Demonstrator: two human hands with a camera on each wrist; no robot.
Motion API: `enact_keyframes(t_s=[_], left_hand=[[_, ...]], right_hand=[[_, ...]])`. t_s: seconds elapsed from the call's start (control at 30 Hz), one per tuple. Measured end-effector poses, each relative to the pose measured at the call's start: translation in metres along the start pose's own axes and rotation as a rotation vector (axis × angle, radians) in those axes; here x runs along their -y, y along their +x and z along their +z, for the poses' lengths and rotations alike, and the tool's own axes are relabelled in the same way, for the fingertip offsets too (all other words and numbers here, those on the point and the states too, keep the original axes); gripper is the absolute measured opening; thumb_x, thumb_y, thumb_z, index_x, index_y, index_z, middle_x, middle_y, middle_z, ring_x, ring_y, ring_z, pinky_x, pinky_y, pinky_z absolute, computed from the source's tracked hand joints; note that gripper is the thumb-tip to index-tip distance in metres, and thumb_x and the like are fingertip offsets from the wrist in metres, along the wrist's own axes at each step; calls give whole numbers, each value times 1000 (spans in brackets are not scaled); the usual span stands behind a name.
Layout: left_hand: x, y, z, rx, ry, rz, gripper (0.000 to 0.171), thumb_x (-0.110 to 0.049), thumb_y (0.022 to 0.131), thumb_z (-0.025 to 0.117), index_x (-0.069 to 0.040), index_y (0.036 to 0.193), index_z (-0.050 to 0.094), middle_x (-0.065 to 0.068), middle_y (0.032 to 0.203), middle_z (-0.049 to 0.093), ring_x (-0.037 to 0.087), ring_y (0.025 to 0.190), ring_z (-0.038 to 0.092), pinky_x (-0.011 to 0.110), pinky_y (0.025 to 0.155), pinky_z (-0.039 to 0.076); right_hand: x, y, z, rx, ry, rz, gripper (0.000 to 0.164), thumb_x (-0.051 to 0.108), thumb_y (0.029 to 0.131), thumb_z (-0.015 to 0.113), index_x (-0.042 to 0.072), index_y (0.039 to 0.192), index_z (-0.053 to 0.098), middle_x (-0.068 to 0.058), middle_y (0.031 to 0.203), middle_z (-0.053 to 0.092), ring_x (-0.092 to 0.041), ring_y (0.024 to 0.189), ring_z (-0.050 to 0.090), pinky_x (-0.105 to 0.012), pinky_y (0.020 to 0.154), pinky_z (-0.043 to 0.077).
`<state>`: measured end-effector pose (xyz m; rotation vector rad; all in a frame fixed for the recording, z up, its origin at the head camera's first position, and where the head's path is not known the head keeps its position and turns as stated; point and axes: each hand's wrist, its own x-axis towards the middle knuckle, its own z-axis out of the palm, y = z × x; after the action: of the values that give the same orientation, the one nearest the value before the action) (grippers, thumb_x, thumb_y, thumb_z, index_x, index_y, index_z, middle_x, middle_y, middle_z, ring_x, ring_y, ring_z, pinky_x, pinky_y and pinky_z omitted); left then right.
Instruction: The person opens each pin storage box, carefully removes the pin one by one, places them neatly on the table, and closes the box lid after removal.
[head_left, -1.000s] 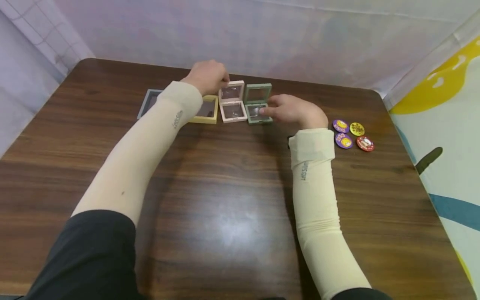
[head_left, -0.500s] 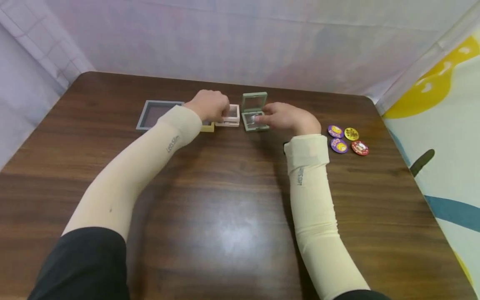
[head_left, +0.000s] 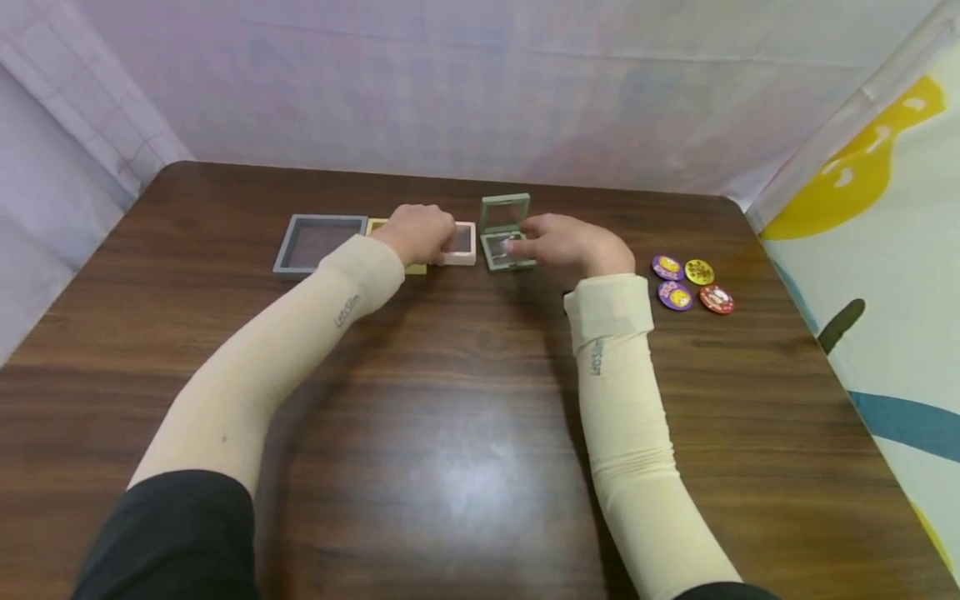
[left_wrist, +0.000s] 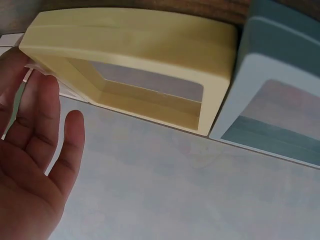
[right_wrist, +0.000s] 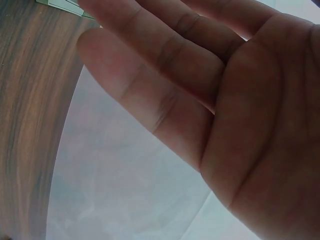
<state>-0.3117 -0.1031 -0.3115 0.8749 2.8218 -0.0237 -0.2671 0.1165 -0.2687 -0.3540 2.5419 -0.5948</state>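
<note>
My left hand [head_left: 420,234] rests on the pale pink display case [head_left: 468,259], which lies closed and partly covered by the fingers. In the left wrist view, the fingers [left_wrist: 47,110] look loosely extended beside the yellow frame case [left_wrist: 140,31]. The sage-green display case [head_left: 505,199] stands with its lid up and clear film showing. My right hand [head_left: 577,243] reaches in from its right, thumb over the lower half and another finger by the lid. In the right wrist view its fingers [right_wrist: 150,95] are mostly straight; their tips' contact is hidden.
A larger blue-grey frame case [head_left: 328,219] lies left of the yellow one, against it. Several round badges [head_left: 699,272], purple, yellow and red, lie to the right of my right hand. A pale curtain [head_left: 465,92] hangs behind the brown table [head_left: 450,400].
My left hand has folded the pink case's raised lid down and now lies over it. The right hand has stayed at the green case. The head view has tilted up slightly.
</note>
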Motion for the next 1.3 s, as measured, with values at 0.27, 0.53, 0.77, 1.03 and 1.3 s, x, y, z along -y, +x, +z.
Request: enact_keyframes(t_s=[0.27,0.53,0.77,1.03,1.3], left_hand=[[3,-1,6,13,0,-4,9,-15,79,76,-8,83,71,8,89,72,26,80,64,48,76,54],[6,3,-26,-109,-104,-79,26,-35,91,61,-10,94,71,7,91,70,23,76,62,41,67,53],[2,19,-26,-187,-159,-87,51,-39,99,45,-4,136,48,18,136,55,34,117,57,51,96,50],[-8,27,-18,-207,-168,-53,34,-31,100,47,-13,124,63,8,121,67,25,102,65,47,86,55],[-7,25,-14,-265,-193,-70,29,-26,99,50,-16,122,65,7,114,71,21,88,67,41,73,57]], right_hand=[[1,5,6,-1,-60,-23,67,45,96,47,5,147,30,-16,153,33,-33,141,30,-52,115,28],[1,6,5,-11,-1,-9,67,45,96,48,6,148,29,-14,154,32,-32,139,33,-51,114,29],[-1,8,10,-5,-3,-28,69,48,96,46,5,147,29,-15,154,32,-32,141,31,-51,115,28],[0,16,14,39,46,-29,44,31,98,49,2,132,51,-16,136,51,-31,127,46,-51,107,38],[-3,25,17,120,32,-45,30,11,91,58,0,118,63,-16,124,60,-29,113,53,-47,98,44]])
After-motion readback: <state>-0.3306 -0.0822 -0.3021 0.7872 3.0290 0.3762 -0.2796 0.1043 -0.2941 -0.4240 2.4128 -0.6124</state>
